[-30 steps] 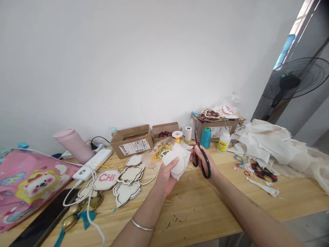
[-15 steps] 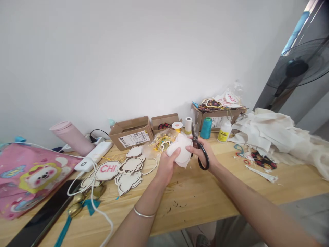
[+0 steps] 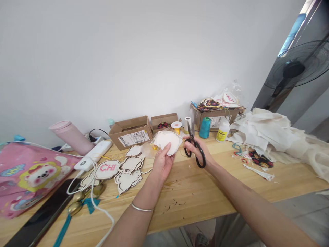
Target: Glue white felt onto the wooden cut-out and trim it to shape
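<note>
A white scallop-edged fabric piece [image 3: 168, 141] is held over the table by my left hand [image 3: 164, 163], the thumb lying on top and the fingers underneath. Just right of it, my right hand [image 3: 199, 151] grips black-handled scissors [image 3: 193, 145] with the blades pointing up and away. The blades stand apart from the fabric. Left of my left hand lie several white shaped patches with dark edges [image 3: 128, 180], and one white patch with pink "CHI" lettering [image 3: 107, 169]. Partly hidden behind the held piece is a clear plastic bag [image 3: 147, 150] with yellow cord.
Along the wall stand an open cardboard box [image 3: 132, 133], a teal thread cone [image 3: 205, 127], a glue bottle [image 3: 222, 131] and a filled box [image 3: 218, 118]. White fabric [image 3: 267, 133] heaps at right. A power strip [image 3: 94, 156], white cable and phone [image 3: 48, 212] lie left.
My left hand has turned the fabric piece and shifted it slightly up and left. My right hand with the scissors has drawn apart from it, where before it touched the piece's edge.
</note>
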`<state>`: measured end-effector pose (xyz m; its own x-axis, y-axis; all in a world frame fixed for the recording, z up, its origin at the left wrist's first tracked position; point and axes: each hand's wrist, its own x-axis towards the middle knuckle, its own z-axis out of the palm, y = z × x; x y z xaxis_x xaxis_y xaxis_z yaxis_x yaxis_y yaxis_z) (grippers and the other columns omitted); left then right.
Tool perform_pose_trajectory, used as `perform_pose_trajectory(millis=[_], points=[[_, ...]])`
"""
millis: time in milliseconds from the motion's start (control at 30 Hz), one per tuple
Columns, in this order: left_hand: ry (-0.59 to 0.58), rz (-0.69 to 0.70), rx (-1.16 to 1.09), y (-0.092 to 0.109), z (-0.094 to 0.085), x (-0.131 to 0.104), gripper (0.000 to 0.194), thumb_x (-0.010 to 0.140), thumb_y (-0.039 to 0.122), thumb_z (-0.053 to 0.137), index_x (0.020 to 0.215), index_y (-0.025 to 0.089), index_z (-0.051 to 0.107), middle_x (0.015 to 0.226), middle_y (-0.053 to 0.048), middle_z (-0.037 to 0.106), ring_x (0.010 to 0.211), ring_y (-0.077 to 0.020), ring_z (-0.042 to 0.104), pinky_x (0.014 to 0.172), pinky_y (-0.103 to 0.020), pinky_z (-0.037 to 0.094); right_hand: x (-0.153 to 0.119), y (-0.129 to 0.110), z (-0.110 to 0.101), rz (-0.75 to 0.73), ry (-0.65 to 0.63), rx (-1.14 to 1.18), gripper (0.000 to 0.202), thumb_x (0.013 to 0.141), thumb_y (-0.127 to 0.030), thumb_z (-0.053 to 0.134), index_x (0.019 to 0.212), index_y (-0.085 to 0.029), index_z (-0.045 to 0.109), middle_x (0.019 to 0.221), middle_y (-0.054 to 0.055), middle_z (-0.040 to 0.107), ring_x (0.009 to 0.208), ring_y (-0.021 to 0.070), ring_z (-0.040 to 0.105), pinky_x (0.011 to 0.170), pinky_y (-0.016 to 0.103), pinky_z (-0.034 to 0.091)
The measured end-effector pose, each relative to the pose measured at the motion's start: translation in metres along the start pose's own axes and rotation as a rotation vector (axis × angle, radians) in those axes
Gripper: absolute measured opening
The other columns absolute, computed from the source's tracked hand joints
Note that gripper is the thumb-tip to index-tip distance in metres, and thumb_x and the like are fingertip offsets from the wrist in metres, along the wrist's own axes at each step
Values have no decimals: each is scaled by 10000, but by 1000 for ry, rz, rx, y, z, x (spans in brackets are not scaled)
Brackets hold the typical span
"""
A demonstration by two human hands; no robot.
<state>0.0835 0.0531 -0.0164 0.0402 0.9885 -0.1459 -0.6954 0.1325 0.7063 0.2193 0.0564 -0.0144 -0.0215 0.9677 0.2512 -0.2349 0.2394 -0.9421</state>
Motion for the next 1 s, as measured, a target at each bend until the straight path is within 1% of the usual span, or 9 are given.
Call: perform_pose_trajectory(millis=[167,333,433,500,567,700,767,867,1000], points=[[-84,-46,107,-3,5,-10,489,624,103,695,1094,172,577,1045,-73,654,870,-177,631,718,-240,517,1,9,-4,52,33,7,428,517,-366,749,858,-181,567,568,-66,478,490,80,434,474,226,366],[-151,-215,236,6,5,-16,460,677,179,666,1121,138,554,979,-117,670,758,-200,656,615,-272,542,2,-3,-13,13,22,1,398,535,-338,737,862,-183,573,568,-64,496,478,79,449,463,223,379],[-200,-244,303,5,2,-14,453,642,145,693,1080,137,576,954,-112,677,696,-185,657,547,-243,540,2,-9,-13,43,-22,-40,403,525,-355,738,846,-180,569,568,-61,493,479,77,429,448,217,359],[-189,-207,274,4,2,-13,448,619,114,705,1050,147,590,923,-88,686,668,-161,653,530,-211,536,1,-11,-11,39,-29,-75,394,562,-402,711,851,-179,562,559,-60,474,475,77,405,440,215,338],[-113,-131,183,4,5,-13,426,618,83,695,1026,156,599,862,-57,695,635,-132,647,525,-177,530,-1,-9,-8,8,-42,-108,380,628,-462,654,864,-182,555,555,-55,457,484,83,395,450,220,329],[74,52,-40,9,10,-12,393,643,48,657,1010,176,597,842,-23,694,650,-116,648,565,-173,537,-7,-2,-5,-54,-211,-161,395,730,-539,531,918,-192,538,684,-15,498,546,93,400,505,233,337],[91,88,-101,11,11,-11,354,656,62,652,993,159,603,858,-36,692,673,-134,654,592,-203,549,-9,2,-4,-72,-324,-186,403,767,-549,479,954,-196,531,736,-4,493,563,94,393,523,237,336],[75,129,-145,11,10,-11,312,665,68,647,966,141,612,827,-44,693,653,-136,653,589,-206,551,-11,4,0,-72,-438,-213,439,779,-577,438,960,-188,533,686,-10,445,552,101,376,507,240,325],[92,134,-147,8,12,-12,287,663,58,643,939,133,618,778,-43,696,612,-131,652,564,-182,544,-13,-2,9,-57,-426,-201,436,741,-602,473,828,-180,539,589,-33,377,507,97,346,472,236,301]])
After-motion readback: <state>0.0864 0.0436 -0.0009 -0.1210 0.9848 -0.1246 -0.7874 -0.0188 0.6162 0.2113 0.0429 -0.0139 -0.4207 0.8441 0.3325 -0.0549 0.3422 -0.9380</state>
